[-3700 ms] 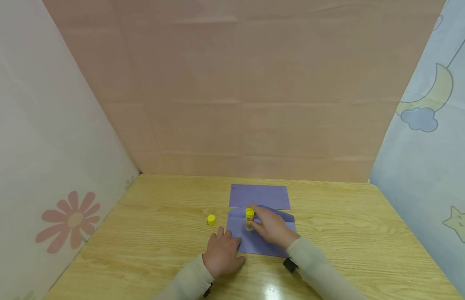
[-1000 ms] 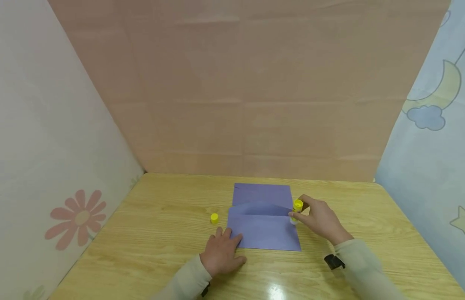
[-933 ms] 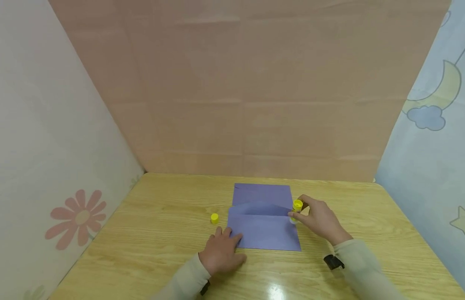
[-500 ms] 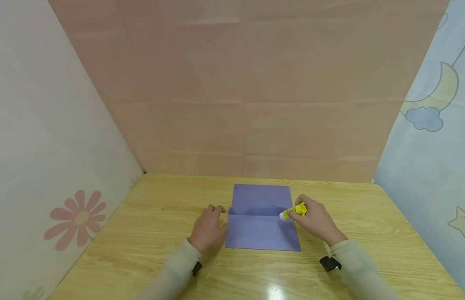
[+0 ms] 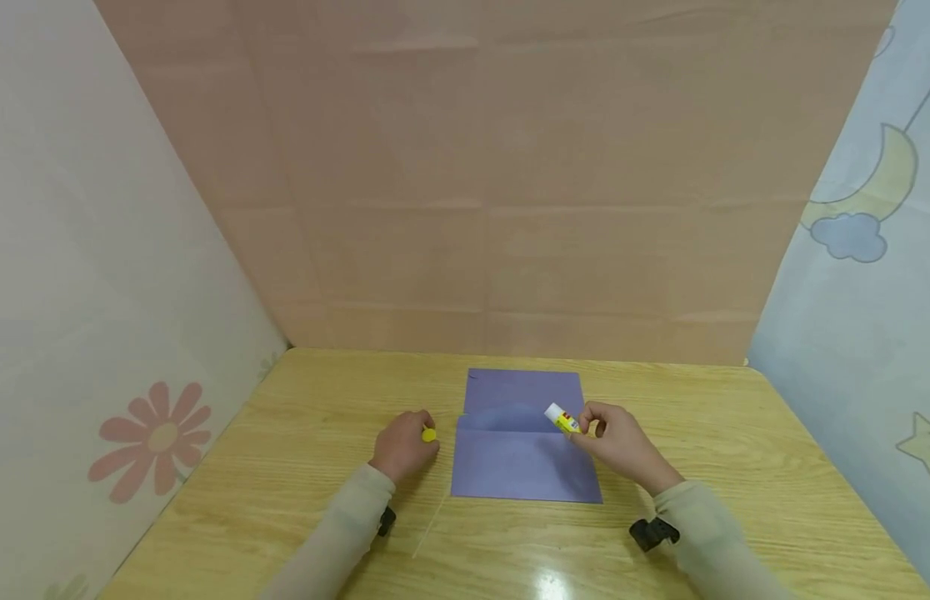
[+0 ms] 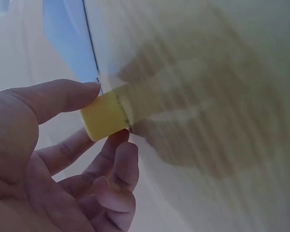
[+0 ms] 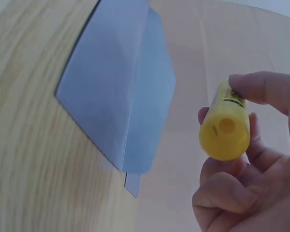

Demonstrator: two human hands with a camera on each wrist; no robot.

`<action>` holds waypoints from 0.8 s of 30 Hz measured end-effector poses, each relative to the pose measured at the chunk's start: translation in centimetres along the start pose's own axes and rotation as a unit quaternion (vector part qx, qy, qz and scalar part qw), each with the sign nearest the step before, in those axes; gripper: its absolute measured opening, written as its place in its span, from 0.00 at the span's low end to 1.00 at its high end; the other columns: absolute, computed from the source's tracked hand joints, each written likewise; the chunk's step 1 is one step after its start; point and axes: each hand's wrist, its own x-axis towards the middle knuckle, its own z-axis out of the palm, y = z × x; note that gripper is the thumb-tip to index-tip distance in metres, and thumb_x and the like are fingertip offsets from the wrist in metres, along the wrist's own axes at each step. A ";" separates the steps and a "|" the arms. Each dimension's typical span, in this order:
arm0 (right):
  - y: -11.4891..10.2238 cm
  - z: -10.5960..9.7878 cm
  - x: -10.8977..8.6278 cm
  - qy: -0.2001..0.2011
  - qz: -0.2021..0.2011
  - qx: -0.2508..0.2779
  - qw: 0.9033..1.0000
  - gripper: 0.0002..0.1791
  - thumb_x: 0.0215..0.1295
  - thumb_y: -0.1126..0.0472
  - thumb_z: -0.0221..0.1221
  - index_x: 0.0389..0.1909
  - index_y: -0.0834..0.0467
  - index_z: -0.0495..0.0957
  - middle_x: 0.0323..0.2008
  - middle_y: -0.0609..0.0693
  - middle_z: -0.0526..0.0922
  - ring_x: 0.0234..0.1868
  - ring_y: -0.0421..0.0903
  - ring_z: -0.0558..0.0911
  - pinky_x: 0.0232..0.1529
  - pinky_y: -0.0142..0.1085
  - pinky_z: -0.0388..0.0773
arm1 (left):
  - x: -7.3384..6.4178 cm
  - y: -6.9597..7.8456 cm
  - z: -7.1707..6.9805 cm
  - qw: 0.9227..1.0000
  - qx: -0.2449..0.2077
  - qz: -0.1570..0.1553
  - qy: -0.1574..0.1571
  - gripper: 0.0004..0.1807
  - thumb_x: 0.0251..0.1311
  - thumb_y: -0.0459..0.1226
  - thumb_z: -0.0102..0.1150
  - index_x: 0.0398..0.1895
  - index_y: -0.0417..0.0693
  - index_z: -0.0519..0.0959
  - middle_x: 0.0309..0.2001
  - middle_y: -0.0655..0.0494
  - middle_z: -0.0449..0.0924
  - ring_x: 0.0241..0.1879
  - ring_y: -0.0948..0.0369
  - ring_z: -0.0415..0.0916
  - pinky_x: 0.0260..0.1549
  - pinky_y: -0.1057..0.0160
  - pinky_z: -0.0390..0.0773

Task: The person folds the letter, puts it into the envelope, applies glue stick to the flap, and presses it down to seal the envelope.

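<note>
A yellow glue stick cap (image 6: 105, 116) is pinched between the thumb and fingers of my left hand (image 5: 403, 446), beside the envelope's left edge. My right hand (image 5: 618, 442) holds a yellow-and-white glue stick (image 5: 562, 418) over the right part of the purple envelope. Its white end points up and to the left in the head view; the right wrist view shows its round yellow base. The near envelope (image 5: 521, 467) lies on the table with its flap raised at the back. Behind it, partly covered by the flap, lies a second purple envelope (image 5: 525, 385).
The wood-grain table (image 5: 315, 392) meets a tan backdrop (image 5: 480, 250) at the rear. Patterned side panels (image 5: 157, 317) rise at left and right. A thin pale line (image 5: 432, 523) runs on the table near my left forearm.
My left hand has left the envelope, moved left and picked up the cap. My right hand has lifted the glue stick from the flap's right end and turned its white end upward.
</note>
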 end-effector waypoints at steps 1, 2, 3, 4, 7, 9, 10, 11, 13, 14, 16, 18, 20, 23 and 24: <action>0.0 0.1 0.0 0.001 -0.002 0.001 1.000 0.14 0.60 0.60 0.69 0.31 0.56 0.71 0.30 0.51 0.77 0.19 0.40 0.65 0.17 0.32 0.63 | 0.0 -0.1 0.0 1.000 -0.003 -0.001 -0.001 0.12 0.54 0.34 0.68 0.42 0.41 0.82 0.38 0.49 0.83 0.31 0.60 0.73 0.27 0.60 0.75; 0.0 0.3 0.1 0.004 -0.004 0.002 1.000 0.13 0.59 0.60 0.69 0.33 0.56 0.72 0.32 0.52 0.78 0.20 0.41 0.65 0.18 0.32 0.64 | 0.1 -0.1 0.1 1.000 -0.004 -0.003 -0.003 0.12 0.54 0.34 0.68 0.42 0.41 0.82 0.38 0.50 0.82 0.31 0.60 0.73 0.28 0.60 0.75; -0.1 0.4 0.1 0.005 -0.005 0.003 1.000 0.13 0.59 0.60 0.70 0.37 0.57 0.74 0.34 0.52 0.79 0.21 0.41 0.66 0.18 0.32 0.65 | 0.1 -0.2 0.1 1.000 -0.006 -0.006 -0.004 0.12 0.54 0.34 0.68 0.42 0.41 0.82 0.38 0.50 0.82 0.32 0.60 0.73 0.28 0.60 0.75; -0.2 0.5 0.2 0.006 -0.005 0.004 1.000 0.14 0.59 0.61 0.70 0.41 0.58 0.75 0.37 0.53 0.80 0.23 0.42 0.67 0.19 0.33 0.66 | 0.0 -0.2 0.0 1.000 -0.010 -0.009 -0.004 0.12 0.54 0.34 0.68 0.42 0.41 0.82 0.37 0.51 0.82 0.31 0.60 0.73 0.28 0.60 0.75; -0.4 0.8 0.3 0.008 -0.005 0.005 1.000 0.19 0.59 0.62 0.69 0.50 0.59 0.78 0.42 0.53 0.82 0.25 0.44 0.69 0.21 0.33 0.68 | 0.0 -0.4 0.0 1.000 -0.022 -0.018 -0.006 0.13 0.54 0.33 0.68 0.43 0.41 0.80 0.35 0.52 0.81 0.30 0.60 0.72 0.27 0.61 0.73; -0.5 1.0 0.4 0.005 0.001 0.004 1.000 0.20 0.60 0.61 0.69 0.53 0.58 0.79 0.43 0.53 0.82 0.25 0.45 0.69 0.21 0.34 0.68 | -0.1 -0.5 -0.1 0.999 -0.031 -0.022 -0.001 0.13 0.54 0.33 0.69 0.42 0.41 0.80 0.34 0.52 0.81 0.29 0.61 0.71 0.27 0.61 0.72; -0.5 1.1 0.4 0.003 0.003 0.003 1.000 0.20 0.60 0.61 0.69 0.52 0.58 0.79 0.43 0.53 0.82 0.25 0.45 0.69 0.21 0.34 0.69 | -0.1 -0.6 -0.1 0.999 -0.034 -0.023 0.001 0.13 0.53 0.33 0.69 0.41 0.41 0.79 0.33 0.53 0.81 0.28 0.61 0.71 0.27 0.62 0.72; -0.5 1.2 0.4 0.001 0.005 0.002 1.000 0.19 0.60 0.60 0.69 0.51 0.57 0.80 0.44 0.53 0.82 0.25 0.45 0.69 0.21 0.34 0.69 | -0.2 -0.7 -0.1 0.999 -0.036 -0.022 0.003 0.13 0.53 0.33 0.69 0.40 0.41 0.79 0.33 0.53 0.81 0.28 0.61 0.72 0.27 0.62 0.72; -0.5 1.5 0.4 -0.004 0.009 0.002 1.000 0.17 0.60 0.59 0.69 0.50 0.55 0.81 0.44 0.53 0.82 0.24 0.46 0.69 0.20 0.35 0.68 | -0.2 -0.8 -0.1 0.999 -0.044 -0.020 0.008 0.12 0.53 0.34 0.70 0.39 0.42 0.79 0.33 0.53 0.81 0.29 0.61 0.73 0.28 0.61 0.73; -0.5 1.6 0.4 -0.006 0.008 0.003 1.000 0.16 0.60 0.59 0.69 0.49 0.55 0.81 0.44 0.53 0.82 0.24 0.45 0.69 0.20 0.35 0.68 | -0.2 -0.7 -0.2 0.999 -0.049 -0.021 0.007 0.12 0.54 0.35 0.70 0.39 0.42 0.79 0.33 0.54 0.81 0.29 0.61 0.74 0.29 0.60 0.74; -0.6 1.9 0.4 -0.012 0.004 0.003 1.000 0.16 0.60 0.59 0.70 0.48 0.54 0.81 0.44 0.52 0.83 0.23 0.45 0.69 0.20 0.35 0.68 | -0.2 -0.5 -0.4 0.998 -0.060 -0.018 0.005 0.12 0.55 0.37 0.71 0.39 0.42 0.79 0.33 0.54 0.81 0.30 0.61 0.75 0.29 0.60 0.75; -0.7 2.1 0.4 -0.018 -0.002 0.007 1.000 0.15 0.60 0.60 0.69 0.48 0.54 0.81 0.42 0.52 0.82 0.23 0.44 0.69 0.20 0.34 0.68 | -0.1 -0.2 -0.6 0.997 -0.075 -0.010 0.005 0.13 0.56 0.39 0.71 0.40 0.43 0.80 0.34 0.55 0.82 0.31 0.61 0.76 0.30 0.60 0.76; -1.0 2.3 0.4 -0.023 -0.009 0.012 1.000 0.15 0.61 0.59 0.70 0.48 0.54 0.81 0.41 0.51 0.82 0.23 0.44 0.69 0.20 0.34 0.68 | 0.0 0.3 -0.8 0.995 -0.097 0.009 0.006 0.13 0.58 0.40 0.70 0.42 0.43 0.81 0.35 0.54 0.82 0.32 0.61 0.76 0.31 0.61 0.76; -1.5 2.8 0.3 -0.032 -0.027 0.025 0.999 0.15 0.61 0.59 0.69 0.48 0.55 0.81 0.41 0.50 0.82 0.24 0.44 0.71 0.21 0.34 0.70 | 0.1 1.3 -1.3 0.989 -0.142 0.040 0.001 0.13 0.62 0.40 0.68 0.45 0.43 0.81 0.38 0.54 0.81 0.30 0.62 0.75 0.29 0.62 0.77; -1.7 2.9 0.3 -0.036 -0.034 0.029 0.998 0.15 0.61 0.59 0.69 0.48 0.56 0.81 0.41 0.51 0.82 0.25 0.43 0.71 0.21 0.35 0.70 | 0.1 1.7 -1.5 0.986 -0.160 0.048 -0.002 0.13 0.63 0.41 0.67 0.46 0.44 0.81 0.39 0.54 0.81 0.30 0.62 0.74 0.28 0.63 0.77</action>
